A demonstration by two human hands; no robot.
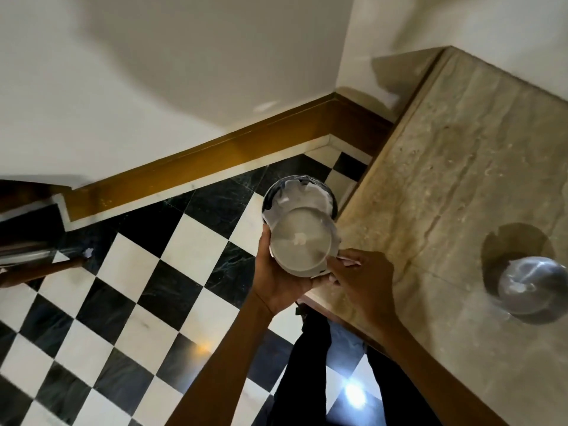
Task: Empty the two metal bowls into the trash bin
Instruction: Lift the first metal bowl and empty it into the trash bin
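A metal bowl [300, 243] is held tipped, its pale round underside facing me, right over the small dark trash bin [334, 200] on the floor beside the counter. White crumpled paper [292, 192] shows inside the bin. My left hand [274, 279] cups the bowl from the left and below. My right hand [364, 279] reaches in from the right, its fingertips pinching the bowl's rim. A second metal bowl [533, 285] stands on the stone counter [455, 186] at the right, apart from both hands. Its contents are too blurred to tell.
Black-and-white checkered floor tiles [129, 302] fill the left and bottom. A wooden skirting board [196, 161] runs along the white wall. The counter's edge passes just right of the bin. My dark trousers [310, 373] are below, and a shiny metal fitting [24, 250] is at the far left.
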